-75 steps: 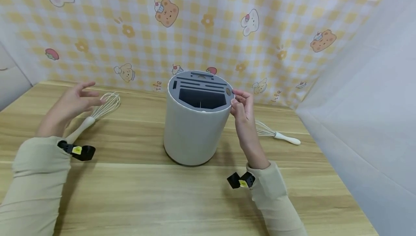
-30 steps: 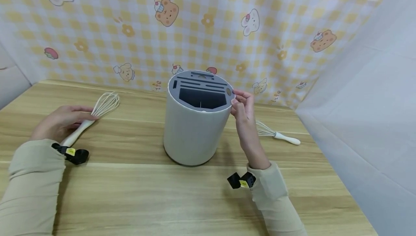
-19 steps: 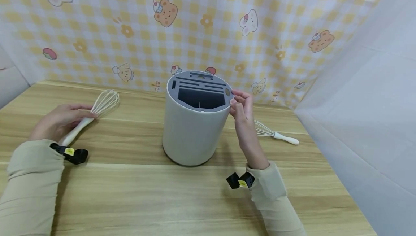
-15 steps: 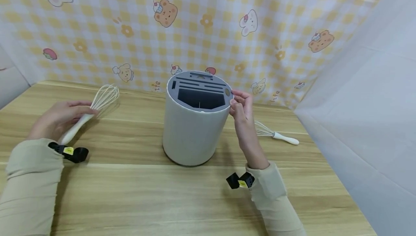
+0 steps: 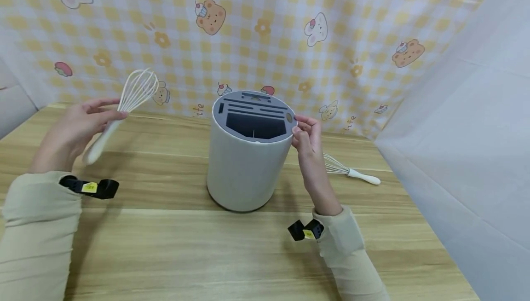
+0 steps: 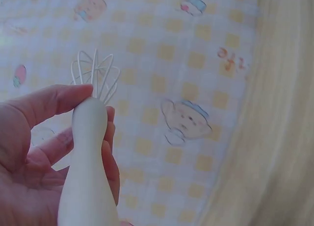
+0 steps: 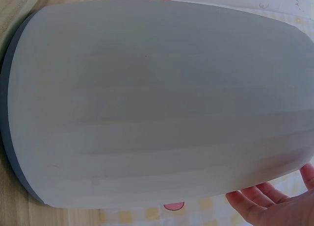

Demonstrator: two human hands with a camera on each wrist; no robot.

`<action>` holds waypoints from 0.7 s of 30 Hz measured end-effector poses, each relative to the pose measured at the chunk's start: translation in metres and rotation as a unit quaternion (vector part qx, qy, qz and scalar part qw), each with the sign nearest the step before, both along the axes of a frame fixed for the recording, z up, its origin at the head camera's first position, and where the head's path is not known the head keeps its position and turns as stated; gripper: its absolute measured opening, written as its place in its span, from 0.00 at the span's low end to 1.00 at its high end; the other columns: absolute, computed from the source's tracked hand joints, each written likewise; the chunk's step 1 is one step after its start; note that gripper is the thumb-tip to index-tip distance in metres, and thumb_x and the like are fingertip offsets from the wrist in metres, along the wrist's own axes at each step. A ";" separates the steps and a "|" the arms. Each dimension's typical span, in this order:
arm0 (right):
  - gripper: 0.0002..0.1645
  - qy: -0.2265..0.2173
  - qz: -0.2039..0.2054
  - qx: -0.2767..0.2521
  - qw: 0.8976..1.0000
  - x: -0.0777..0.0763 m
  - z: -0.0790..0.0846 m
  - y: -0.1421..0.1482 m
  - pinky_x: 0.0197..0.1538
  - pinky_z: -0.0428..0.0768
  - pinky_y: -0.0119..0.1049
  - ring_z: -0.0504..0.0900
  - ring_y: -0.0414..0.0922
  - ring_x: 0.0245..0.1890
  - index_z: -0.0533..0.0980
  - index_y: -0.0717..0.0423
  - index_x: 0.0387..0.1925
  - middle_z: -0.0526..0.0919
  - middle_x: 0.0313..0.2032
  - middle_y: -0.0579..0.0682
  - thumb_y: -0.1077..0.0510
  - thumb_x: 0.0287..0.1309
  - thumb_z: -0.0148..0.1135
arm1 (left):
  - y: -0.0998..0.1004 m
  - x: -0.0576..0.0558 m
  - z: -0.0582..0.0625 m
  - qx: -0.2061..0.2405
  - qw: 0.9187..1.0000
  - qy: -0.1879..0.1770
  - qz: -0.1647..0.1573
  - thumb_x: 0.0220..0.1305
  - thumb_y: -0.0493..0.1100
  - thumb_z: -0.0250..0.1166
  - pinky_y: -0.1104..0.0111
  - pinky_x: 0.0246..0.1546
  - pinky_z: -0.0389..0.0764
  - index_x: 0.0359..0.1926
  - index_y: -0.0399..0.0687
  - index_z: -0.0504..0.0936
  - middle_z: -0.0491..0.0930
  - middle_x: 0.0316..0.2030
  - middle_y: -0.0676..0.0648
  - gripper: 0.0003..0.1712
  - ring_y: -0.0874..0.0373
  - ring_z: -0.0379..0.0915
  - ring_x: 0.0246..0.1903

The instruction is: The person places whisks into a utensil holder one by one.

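Observation:
My left hand [image 5: 84, 126] holds a white whisk [image 5: 138, 90] by the upper handle, thumb and fingers round it just below the wires. The whisk hangs above the table, tilted, with its wire head up against the curtain; its handle [image 6: 89, 162] fills the middle of the left wrist view. At centre stands a white cylindrical knife block [image 5: 244, 172] with a grey slotted top. My right hand [image 5: 310, 149] grips the block's upper right edge, thumb in front and fingers behind. Those fingertips press against its smooth side in the right wrist view.
A second whisk [image 5: 358, 174] lies on the wooden table [image 5: 198, 255] to the right, its wire head partly hidden behind my right hand. Behind the table hangs a yellow checked curtain [image 5: 256, 52]. A white sheet [image 5: 463, 121] borders the right side.
My left hand came down to the whisk, took hold of its handle and raised it off the table. My right hand and the knife block have stayed put.

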State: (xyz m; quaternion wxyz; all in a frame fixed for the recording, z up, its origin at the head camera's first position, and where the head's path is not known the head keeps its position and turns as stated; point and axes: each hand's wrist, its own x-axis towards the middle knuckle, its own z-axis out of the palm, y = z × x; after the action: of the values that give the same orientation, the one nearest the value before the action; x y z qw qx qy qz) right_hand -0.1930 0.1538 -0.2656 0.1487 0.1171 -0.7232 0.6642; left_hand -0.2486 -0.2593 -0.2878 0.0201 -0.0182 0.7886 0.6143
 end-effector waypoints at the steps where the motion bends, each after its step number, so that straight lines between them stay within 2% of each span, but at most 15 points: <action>1: 0.22 0.000 0.001 -0.001 1.000 0.000 0.000 0.000 0.53 0.73 0.34 0.71 0.43 0.48 0.59 0.57 0.56 0.66 0.51 0.53 0.56 0.61 0.43 | 0.003 0.001 0.004 0.011 1.000 0.009 0.007 0.59 0.48 0.64 0.79 0.29 0.73 0.43 0.75 0.75 0.77 0.30 0.72 0.14 0.76 0.73 0.31; 4: 0.22 -0.001 0.000 -0.001 1.000 0.000 0.000 0.000 0.53 0.73 0.33 0.71 0.43 0.48 0.60 0.57 0.56 0.66 0.51 0.53 0.57 0.61 0.43 | 0.012 0.006 0.014 0.058 0.997 0.042 0.021 0.58 0.44 0.66 0.79 0.29 0.72 0.48 0.69 0.77 0.79 0.30 0.68 0.18 0.73 0.74 0.31; 6: 0.22 -0.001 0.001 -0.002 1.000 0.000 0.000 0.000 0.53 0.73 0.33 0.71 0.43 0.49 0.59 0.57 0.56 0.66 0.52 0.54 0.57 0.61 0.43 | 0.019 0.009 0.020 0.105 0.992 0.060 0.023 0.56 0.40 0.67 0.79 0.29 0.70 0.50 0.63 0.79 0.81 0.30 0.65 0.20 0.71 0.75 0.31; 10: 0.22 -0.004 0.000 0.000 1.000 0.000 0.000 -0.001 0.54 0.72 0.34 0.70 0.44 0.50 0.59 0.56 0.56 0.66 0.53 0.55 0.57 0.61 0.43 | 0.033 0.017 0.033 0.186 0.977 0.103 0.013 0.53 0.35 0.69 0.78 0.30 0.70 0.49 0.56 0.81 0.83 0.30 0.59 0.21 0.68 0.76 0.31; 13: 0.22 -0.006 -0.001 0.000 1.000 0.000 0.000 -0.001 0.54 0.72 0.35 0.70 0.44 0.50 0.59 0.56 0.56 0.66 0.53 0.55 0.57 0.61 0.42 | 0.046 0.024 0.043 0.231 0.962 0.148 -0.006 0.53 0.30 0.67 0.78 0.30 0.72 0.49 0.50 0.82 0.84 0.31 0.55 0.21 0.66 0.77 0.31; 17: 0.22 -0.007 -0.001 0.000 1.000 -0.001 0.000 -0.001 0.55 0.71 0.36 0.70 0.44 0.51 0.59 0.57 0.56 0.66 0.53 0.55 0.57 0.61 0.42 | 0.063 0.036 0.057 0.279 0.940 0.194 -0.029 0.54 0.25 0.64 0.78 0.32 0.75 0.51 0.44 0.81 0.84 0.33 0.50 0.23 0.62 0.78 0.34; 21: 0.22 -0.007 -0.002 0.004 1.000 -0.001 0.000 0.000 0.55 0.72 0.36 0.70 0.44 0.51 0.59 0.57 0.56 0.66 0.53 0.55 0.57 0.61 0.42 | 0.082 0.049 0.070 0.304 0.926 0.219 -0.033 0.50 0.25 0.66 0.77 0.36 0.78 0.53 0.40 0.79 0.83 0.35 0.47 0.26 0.59 0.77 0.36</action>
State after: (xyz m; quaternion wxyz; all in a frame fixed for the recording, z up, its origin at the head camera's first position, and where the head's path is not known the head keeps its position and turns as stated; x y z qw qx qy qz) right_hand -0.1942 0.1533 -0.2659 0.1445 0.1114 -0.7268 0.6621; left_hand -0.1998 -0.1777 -0.2179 -0.1286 0.1499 0.5485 0.8125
